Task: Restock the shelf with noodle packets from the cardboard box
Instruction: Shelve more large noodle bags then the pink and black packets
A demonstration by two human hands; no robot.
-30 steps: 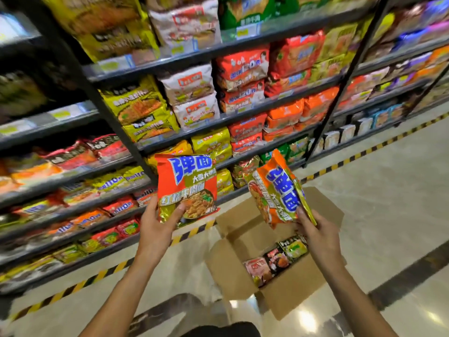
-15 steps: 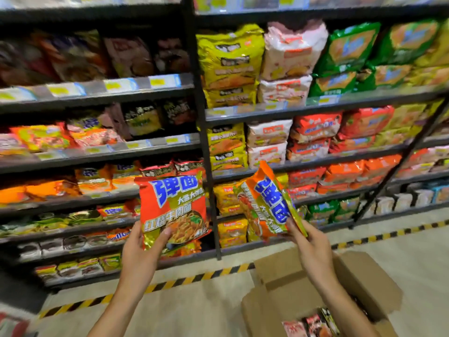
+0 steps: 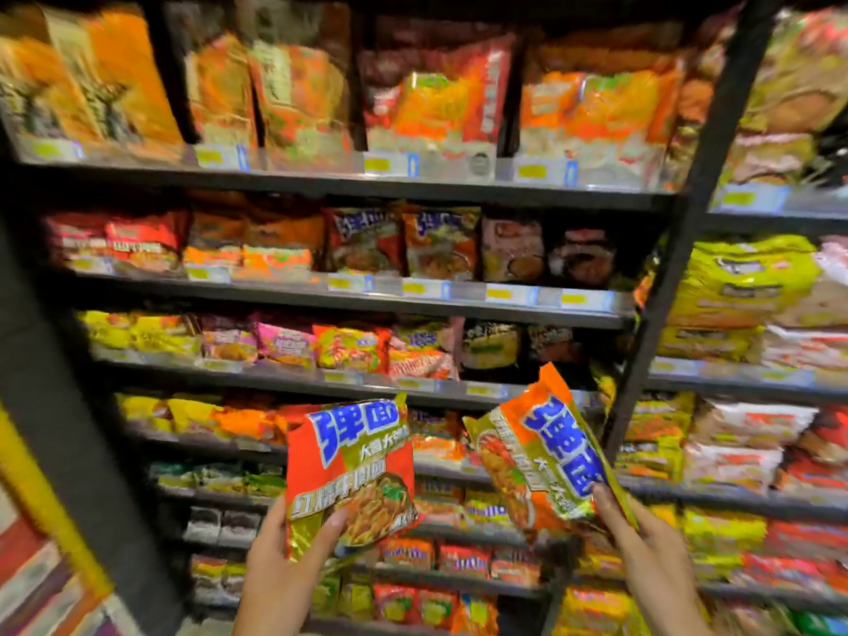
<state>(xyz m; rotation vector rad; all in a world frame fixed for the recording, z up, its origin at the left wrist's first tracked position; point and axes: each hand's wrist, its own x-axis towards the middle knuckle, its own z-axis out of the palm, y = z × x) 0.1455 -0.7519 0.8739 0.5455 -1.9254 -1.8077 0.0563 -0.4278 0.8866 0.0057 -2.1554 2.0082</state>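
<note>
A: Why one in each of the hands?

B: Two go up per trip, I'd guess. The left hand (image 3: 280, 557) pinches the red noodle packet (image 3: 351, 475) by its lower edge, label facing out; the right hand (image 3: 651, 539) grips the orange noodle packet (image 3: 546, 456), tilted, at lower centre of the frame.

A: Where to?

B: Probably the matching packets (image 3: 399, 243) on the shelf (image 3: 367, 300), upper centre. The cardboard box isn't visible.
</note>
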